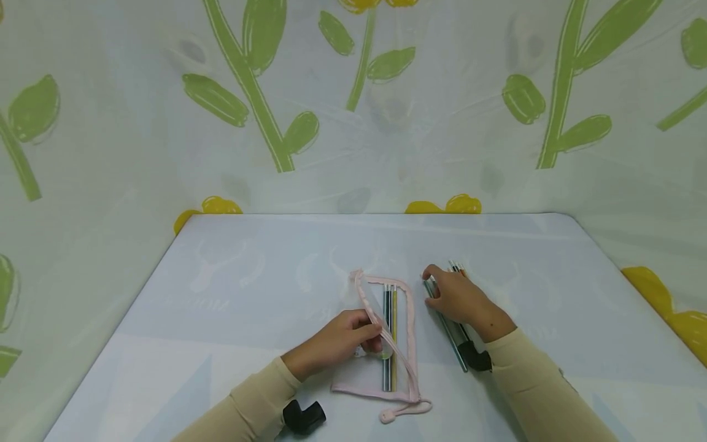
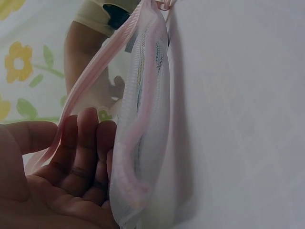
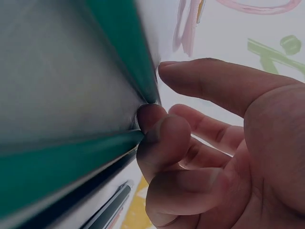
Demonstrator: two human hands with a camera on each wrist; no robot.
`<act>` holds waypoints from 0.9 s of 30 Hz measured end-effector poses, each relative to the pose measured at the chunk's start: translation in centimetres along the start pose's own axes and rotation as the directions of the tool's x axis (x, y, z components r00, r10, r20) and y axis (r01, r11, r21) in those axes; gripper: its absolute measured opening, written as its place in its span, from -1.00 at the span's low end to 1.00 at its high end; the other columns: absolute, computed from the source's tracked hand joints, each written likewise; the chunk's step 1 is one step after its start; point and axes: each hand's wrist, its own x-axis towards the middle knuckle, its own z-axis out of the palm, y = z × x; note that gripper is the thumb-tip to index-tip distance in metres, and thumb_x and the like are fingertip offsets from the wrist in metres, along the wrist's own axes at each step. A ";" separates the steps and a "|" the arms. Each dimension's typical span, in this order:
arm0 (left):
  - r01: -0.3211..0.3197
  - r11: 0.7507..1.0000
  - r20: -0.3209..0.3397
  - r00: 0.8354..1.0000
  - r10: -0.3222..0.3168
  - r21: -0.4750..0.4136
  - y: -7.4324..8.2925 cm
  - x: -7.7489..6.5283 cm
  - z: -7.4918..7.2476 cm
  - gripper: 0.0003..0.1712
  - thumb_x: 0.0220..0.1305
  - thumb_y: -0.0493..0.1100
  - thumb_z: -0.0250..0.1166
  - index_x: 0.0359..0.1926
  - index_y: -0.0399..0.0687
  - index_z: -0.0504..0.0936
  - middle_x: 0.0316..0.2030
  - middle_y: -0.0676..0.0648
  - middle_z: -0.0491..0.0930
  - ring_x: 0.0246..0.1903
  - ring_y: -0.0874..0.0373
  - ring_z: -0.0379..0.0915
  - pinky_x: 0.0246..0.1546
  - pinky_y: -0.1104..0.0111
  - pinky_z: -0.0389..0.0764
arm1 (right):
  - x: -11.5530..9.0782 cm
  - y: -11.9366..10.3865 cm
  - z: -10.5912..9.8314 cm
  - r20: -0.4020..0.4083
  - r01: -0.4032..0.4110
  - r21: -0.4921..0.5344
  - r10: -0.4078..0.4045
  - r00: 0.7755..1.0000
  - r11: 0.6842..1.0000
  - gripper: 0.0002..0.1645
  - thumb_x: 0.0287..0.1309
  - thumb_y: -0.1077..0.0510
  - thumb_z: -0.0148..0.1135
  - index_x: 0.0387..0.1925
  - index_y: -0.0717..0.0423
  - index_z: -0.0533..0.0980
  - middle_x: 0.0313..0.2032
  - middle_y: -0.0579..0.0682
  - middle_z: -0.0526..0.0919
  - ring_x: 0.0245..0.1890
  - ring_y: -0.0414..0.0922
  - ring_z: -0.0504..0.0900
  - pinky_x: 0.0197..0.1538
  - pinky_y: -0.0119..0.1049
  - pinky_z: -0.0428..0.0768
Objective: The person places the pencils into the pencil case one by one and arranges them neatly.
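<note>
A mesh pencil pouch (image 1: 412,319) with pink edging lies mid-table, several pencils (image 1: 386,376), dark and yellow, along its inside. My left hand (image 1: 353,331) pinches the pink edge strip (image 2: 90,78) between thumb and fingers, lifting it away from the white mesh side (image 2: 161,109). To the right of the pouch, my right hand (image 1: 458,298) is over a loose group of pencils. Its thumb and bent forefinger stand apart around the upper end of a green pencil (image 1: 453,339). Close up, the fingertips touch the ends of green pencils (image 3: 121,40). My palm covers part of the group.
More pencil ends (image 1: 456,266) show beyond my right hand. A pink wrist loop (image 1: 388,416) trails from the pouch's near corner. Black wrist mounts (image 1: 304,418) sit by both sleeves. Behind the pale table (image 1: 248,258) hangs a leaf-printed cloth (image 1: 442,141).
</note>
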 end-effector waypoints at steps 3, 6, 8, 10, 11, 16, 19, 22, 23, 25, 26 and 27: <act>0.002 1.000 -0.001 1.000 -0.002 -0.002 0.1 -0.1 0.0 -0.66 0.52 -0.10 0.06 -0.04 -0.31 0.60 -0.31 -0.16 0.67 -0.32 0.26 0.54 -0.17 0.36 0.53 | 0.0 -0.1 0.1 0.003 -0.010 0.002 0.010 1.000 1.000 -0.41 0.19 0.23 0.36 0.21 0.23 0.36 -0.54 -0.06 0.46 -0.60 -0.19 0.37 -0.51 -0.33 0.38; 0.003 1.000 -0.003 1.000 -0.003 -0.002 0.2 -0.1 0.0 -0.66 0.52 -0.11 0.06 -0.04 -0.31 0.60 -0.31 -0.16 0.67 -0.32 0.26 0.54 -0.17 0.35 0.53 | 0.0 -0.1 0.2 -0.003 0.002 -0.005 -0.002 1.000 1.000 -0.38 0.18 0.24 0.35 0.23 0.24 0.34 -0.55 -0.06 0.45 -0.61 -0.19 0.36 -0.53 -0.33 0.38; 0.004 1.000 -0.005 1.000 -0.004 0.000 0.2 0.0 0.0 -0.66 0.51 -0.11 0.06 -0.04 -0.32 0.60 -0.32 -0.15 0.67 -0.32 0.26 0.53 -0.17 0.36 0.53 | -0.1 -0.2 0.2 -0.007 0.014 -0.008 -0.014 1.000 1.000 -0.37 0.18 0.25 0.35 0.24 0.24 0.33 -0.54 -0.06 0.44 -0.62 -0.19 0.35 -0.53 -0.33 0.37; 0.005 1.000 -0.006 1.000 -0.005 0.003 0.2 0.0 0.1 -0.67 0.51 -0.11 0.06 -0.05 -0.32 0.60 -0.32 -0.14 0.67 -0.32 0.26 0.53 -0.17 0.36 0.53 | -0.1 -0.2 0.3 -0.009 0.025 -0.013 -0.025 1.000 1.000 -0.37 0.19 0.25 0.34 0.25 0.22 0.32 -0.54 -0.06 0.43 -0.62 -0.19 0.34 -0.53 -0.34 0.37; 0.006 1.000 -0.007 1.000 -0.006 0.005 0.2 0.0 0.1 -0.67 0.51 -0.11 0.06 -0.05 -0.32 0.60 -0.33 -0.14 0.67 -0.33 0.26 0.53 -0.18 0.37 0.53 | -0.1 -0.2 0.3 -0.007 0.027 -0.014 -0.027 1.000 1.000 -0.37 0.20 0.26 0.34 0.26 0.22 0.32 -0.54 -0.06 0.43 -0.62 -0.19 0.34 -0.53 -0.34 0.37; 0.008 1.000 0.000 1.000 -0.008 0.000 0.2 0.0 0.1 -0.65 0.52 -0.11 0.06 -0.04 -0.32 0.61 -0.32 -0.16 0.67 -0.32 0.26 0.53 -0.17 0.37 0.53 | -0.1 -0.4 0.3 0.005 0.036 -0.002 -0.036 0.999 0.999 -0.39 0.21 0.28 0.31 0.26 0.20 0.32 -0.52 -0.05 0.43 -0.60 -0.19 0.35 -0.53 -0.35 0.38; 0.008 1.000 0.004 1.000 -0.008 -0.002 0.3 0.0 0.1 -0.65 0.52 -0.11 0.06 -0.04 -0.32 0.61 -0.31 -0.18 0.67 -0.32 0.26 0.53 -0.16 0.38 0.53 | 0.0 -0.4 0.4 0.007 0.033 0.010 -0.033 0.999 0.999 -0.40 0.19 0.30 0.30 0.24 0.20 0.32 -0.52 -0.05 0.44 -0.60 -0.19 0.36 -0.52 -0.35 0.39; 0.010 1.000 0.004 1.000 -0.010 -0.003 0.3 0.0 0.1 -0.65 0.52 -0.11 0.06 -0.03 -0.32 0.60 -0.31 -0.19 0.67 -0.31 0.26 0.54 -0.16 0.38 0.54 | 0.0 -0.5 0.3 0.003 0.034 0.020 -0.034 0.999 0.999 -0.39 0.16 0.32 0.29 0.23 0.20 0.32 -0.52 -0.04 0.44 -0.60 -0.18 0.36 -0.53 -0.33 0.38; 0.010 1.000 0.004 1.000 -0.010 -0.005 0.3 0.0 0.1 -0.65 0.52 -0.11 0.06 -0.03 -0.32 0.60 -0.31 -0.19 0.67 -0.31 0.26 0.54 -0.16 0.38 0.54 | 0.0 -0.5 0.4 0.002 0.029 0.026 -0.029 1.000 0.999 -0.38 0.14 0.32 0.29 0.23 0.20 0.31 -0.52 -0.04 0.44 -0.60 -0.18 0.36 -0.53 -0.33 0.38; 0.012 1.000 0.005 1.000 -0.012 -0.006 0.3 -0.1 0.1 -0.65 0.52 -0.11 0.06 -0.02 -0.32 0.60 -0.31 -0.19 0.67 -0.31 0.27 0.54 -0.15 0.39 0.54 | 0.1 -0.5 0.4 -0.003 0.029 0.031 -0.029 1.000 0.999 -0.36 0.12 0.33 0.30 0.23 0.20 0.31 -0.52 -0.03 0.44 -0.59 -0.17 0.36 -0.53 -0.33 0.38; 0.013 1.000 0.004 1.000 -0.013 -0.007 0.3 -0.1 0.1 -0.65 0.52 -0.11 0.06 -0.02 -0.33 0.60 -0.31 -0.19 0.67 -0.31 0.27 0.54 -0.15 0.39 0.54 | 0.1 -0.5 0.4 -0.006 0.029 0.033 -0.029 1.000 0.999 -0.36 0.11 0.32 0.30 0.23 0.20 0.30 -0.52 -0.03 0.44 -0.59 -0.17 0.37 -0.53 -0.33 0.39; 0.013 1.000 0.004 1.000 -0.013 -0.008 0.3 -0.1 0.1 -0.65 0.52 -0.11 0.06 -0.02 -0.33 0.60 -0.31 -0.19 0.67 -0.31 0.27 0.54 -0.15 0.39 0.54 | 0.1 -0.5 0.5 -0.009 0.028 0.034 -0.028 1.000 0.999 -0.35 0.11 0.32 0.31 0.23 0.21 0.30 -0.52 -0.03 0.45 -0.59 -0.17 0.37 -0.53 -0.33 0.39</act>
